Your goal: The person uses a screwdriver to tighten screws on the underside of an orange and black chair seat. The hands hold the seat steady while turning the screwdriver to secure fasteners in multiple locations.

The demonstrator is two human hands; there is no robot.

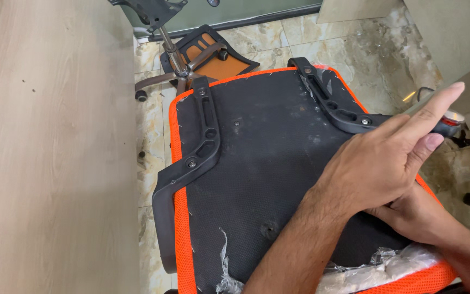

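Seat [262,179], black underside up with an orange edge, has torn clear plastic wrap [376,267] at its near corner. Left hand [387,158] rests on it, fingers spread wide near an armrest bracket [338,109]. Right hand [420,218] lies beneath; its fingers are hidden.

Upturned chair seat [267,163] lies underside up in front of me, one armrest bracket [191,158] bolted along its left edge, the other armrest bracket [330,100] along its right edge. My left hand [387,158] rests open on the seat's right side just below the right bracket, crossed over my right hand [414,218], which lies under it at the seat's right rim; torn plastic wrap [376,264] sits on the near edge. Beyond the seat on the floor [376,60] stands the chair base [175,65] with a backrest frame [213,54] just behind it, and a wooden panel [50,163] runs along the left.
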